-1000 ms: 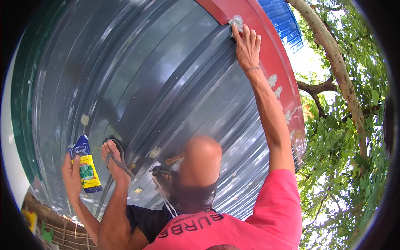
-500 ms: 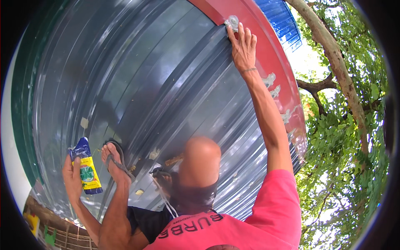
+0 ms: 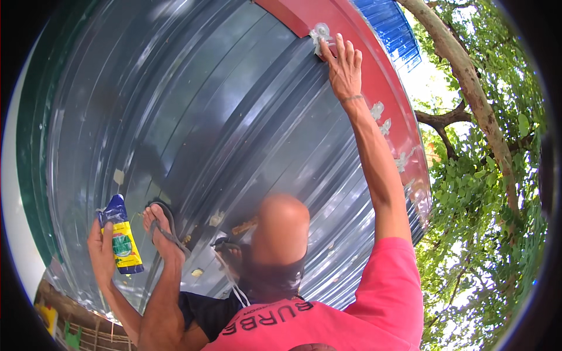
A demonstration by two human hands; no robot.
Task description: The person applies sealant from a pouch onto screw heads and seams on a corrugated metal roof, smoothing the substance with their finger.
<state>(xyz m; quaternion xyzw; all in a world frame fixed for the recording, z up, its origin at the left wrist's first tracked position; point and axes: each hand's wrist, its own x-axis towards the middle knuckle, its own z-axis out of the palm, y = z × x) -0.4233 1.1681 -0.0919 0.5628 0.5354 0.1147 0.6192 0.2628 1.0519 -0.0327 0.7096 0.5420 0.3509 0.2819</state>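
At the lower left, my left hand (image 3: 100, 250) is closed round a soft blue and yellow packet (image 3: 123, 243) with a green patch on its front; the narrow blue end points up. My right arm reaches far forward over the dark grey corrugated metal sheet (image 3: 199, 123). My right hand (image 3: 345, 73) lies with fingers stretched and spread at the edge of a red metal strip (image 3: 345, 17). Its leftmost fingertip touches the lower part of a whitish-grey paste patch (image 3: 320, 34), smeared where the strip meets the grey sheet. Nothing is held in that hand.
More whitish paste smears (image 3: 384, 126) run along the red strip. My sandalled foot (image 3: 161, 225) and bent knee (image 3: 282, 225) rest over the ribbed sheet, among dry leaf scraps (image 3: 197, 272). Beyond its right edge stand a tree branch (image 3: 468, 76) and a blue corrugated sheet (image 3: 392, 29).
My right fingertips have drawn slightly back from the paste patch's top to its lower side, leaving more of it showing. The left hand and packet have barely moved.
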